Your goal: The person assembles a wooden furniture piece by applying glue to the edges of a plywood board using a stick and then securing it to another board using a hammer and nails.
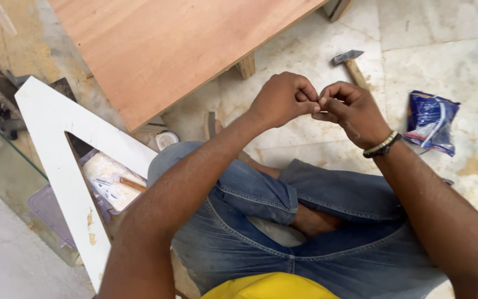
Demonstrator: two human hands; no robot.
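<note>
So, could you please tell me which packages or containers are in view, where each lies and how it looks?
Packet: on the floor right of the right hand, crumpled, blue with white and red.
Plastic box: on the floor at left, behind the white board, clear with a purplish tint, holding small items.
No signs or screens show.

Something too small to identify is pinched between the left hand (283, 99) and right hand (349, 111), near a hammer (351, 63).

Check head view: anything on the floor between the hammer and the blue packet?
Nothing: between the hammer and the blue packet the head view shows only bare marble floor.
</note>
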